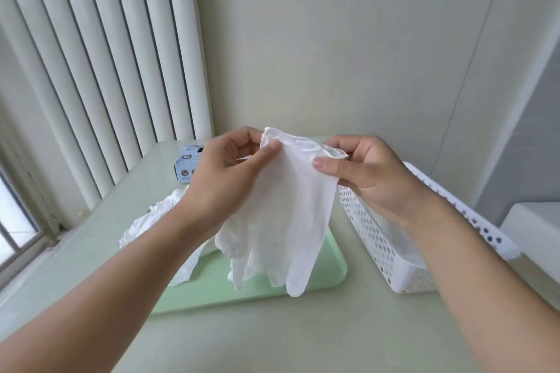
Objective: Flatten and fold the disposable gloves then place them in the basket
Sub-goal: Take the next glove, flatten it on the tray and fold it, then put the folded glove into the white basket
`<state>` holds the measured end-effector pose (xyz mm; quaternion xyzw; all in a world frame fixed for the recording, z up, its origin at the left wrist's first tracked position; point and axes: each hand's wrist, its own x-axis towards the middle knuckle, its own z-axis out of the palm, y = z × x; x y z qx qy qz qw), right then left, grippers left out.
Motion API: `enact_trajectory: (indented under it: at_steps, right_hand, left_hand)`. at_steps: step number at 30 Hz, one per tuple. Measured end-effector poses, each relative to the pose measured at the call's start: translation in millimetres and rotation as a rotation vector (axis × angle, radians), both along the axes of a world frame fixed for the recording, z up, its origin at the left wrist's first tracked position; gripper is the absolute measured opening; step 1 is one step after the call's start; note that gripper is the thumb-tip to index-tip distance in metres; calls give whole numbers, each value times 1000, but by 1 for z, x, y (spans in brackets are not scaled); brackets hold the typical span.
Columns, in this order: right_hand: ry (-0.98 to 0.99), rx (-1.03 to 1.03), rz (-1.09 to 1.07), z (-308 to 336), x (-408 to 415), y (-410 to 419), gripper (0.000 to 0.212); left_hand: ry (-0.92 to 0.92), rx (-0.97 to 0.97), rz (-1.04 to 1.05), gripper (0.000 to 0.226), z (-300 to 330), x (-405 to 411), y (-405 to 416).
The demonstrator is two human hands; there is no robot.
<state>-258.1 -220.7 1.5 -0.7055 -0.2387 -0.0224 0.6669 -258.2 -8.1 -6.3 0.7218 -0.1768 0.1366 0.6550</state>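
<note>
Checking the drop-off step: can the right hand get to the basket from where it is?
Probably yes. The right hand hangs directly over the white basket, whose open top is unobstructed. But it pinches the glove cuff together with the left hand.

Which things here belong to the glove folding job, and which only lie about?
Belong to the job:
thin white disposable glove, pinched at its cuff by left hand and right hand
loose pile of white gloves
white perforated plastic basket
pale green tray

Only lying about:
blue glove box marked XL
white vertical blinds
</note>
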Motion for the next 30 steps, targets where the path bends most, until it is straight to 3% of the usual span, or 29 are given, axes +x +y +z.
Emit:
enact_trajectory:
  at_steps: [6,10,12,16,22,26,30]
  right_hand:
    - [11,103,-84,44,-31,-36,13]
    - [1,68,-152,73,-54,-67,20]
    - [-25,4,-188,88,-66,-87,20]
    - [-27,-45,-242,107,-71,-116,23]
    - [104,-124,-341,98,-26,-151,49]
    - [175,-95,-348,92,27,-167,29]
    - [77,-84,-325,115,68,-178,15]
  left_hand:
    - [44,-137,-235,6,35,-11,-42]
    - [28,-184,-356,21,56,-23,-66]
    - [21,-164,-399,26,68,-28,-81]
    - [27,-77,-413,13,84,-26,-106]
    - [142,38,-347,12,82,18,-144]
    - [183,51,-322,10,80,70,-164]
    - [118,-4,-325,18,96,116,-177]
